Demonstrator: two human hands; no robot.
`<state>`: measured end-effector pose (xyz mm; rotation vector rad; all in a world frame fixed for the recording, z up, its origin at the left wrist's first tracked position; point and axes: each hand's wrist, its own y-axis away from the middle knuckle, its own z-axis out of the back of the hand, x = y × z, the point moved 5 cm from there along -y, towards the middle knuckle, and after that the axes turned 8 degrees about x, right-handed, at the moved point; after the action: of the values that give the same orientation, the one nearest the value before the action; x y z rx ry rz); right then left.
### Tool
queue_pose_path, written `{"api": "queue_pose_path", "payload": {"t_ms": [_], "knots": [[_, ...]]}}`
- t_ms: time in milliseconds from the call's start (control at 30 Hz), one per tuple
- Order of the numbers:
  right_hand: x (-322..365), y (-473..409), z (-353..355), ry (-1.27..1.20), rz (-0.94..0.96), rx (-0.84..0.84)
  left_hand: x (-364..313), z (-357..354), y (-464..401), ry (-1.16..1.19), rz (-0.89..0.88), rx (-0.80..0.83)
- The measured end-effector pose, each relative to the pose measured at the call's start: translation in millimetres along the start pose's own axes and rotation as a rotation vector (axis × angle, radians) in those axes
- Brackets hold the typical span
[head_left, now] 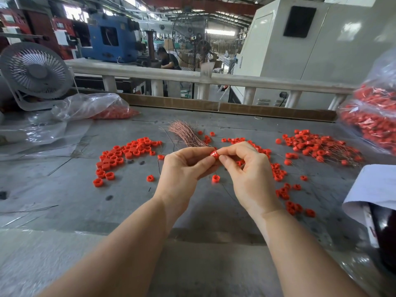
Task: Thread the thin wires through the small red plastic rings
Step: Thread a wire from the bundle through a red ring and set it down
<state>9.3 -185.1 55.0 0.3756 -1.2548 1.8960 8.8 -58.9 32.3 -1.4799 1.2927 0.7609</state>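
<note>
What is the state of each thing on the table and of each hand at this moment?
Left hand: pinches the red ring.
Right hand: pinches the same ring.
Red ring: held between both hands, above the table.
Wire bundle: lying loose on the table.
Left bag: lying on its side.
White fan: blades look still.

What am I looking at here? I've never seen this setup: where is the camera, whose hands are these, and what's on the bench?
There is no machine: one camera worn on a person's head looks forward and down at their bare hands. The left hand and right hand meet above a grey worktable, their fingers pinching one red ring between them. Loose red rings lie scattered on the table, with a bundle of thin wires behind the hands. Rings with wires already through them are piled at right, beside a clear bag holding more.
</note>
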Motion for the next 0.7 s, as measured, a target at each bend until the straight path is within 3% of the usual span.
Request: {"api": "queue_pose_path", "payload": {"t_ms": [333, 700], "knots": [[4.7, 0.8, 0.6, 0.070, 0.060, -0.014, 4.1, 2.5, -1.2, 0.153, 0.079, -0.016], [5.5, 1.3, -0.1, 0.042, 0.042, 0.001, 4.9, 3.4, -1.4, 0.162, 0.085, -0.010]]}}
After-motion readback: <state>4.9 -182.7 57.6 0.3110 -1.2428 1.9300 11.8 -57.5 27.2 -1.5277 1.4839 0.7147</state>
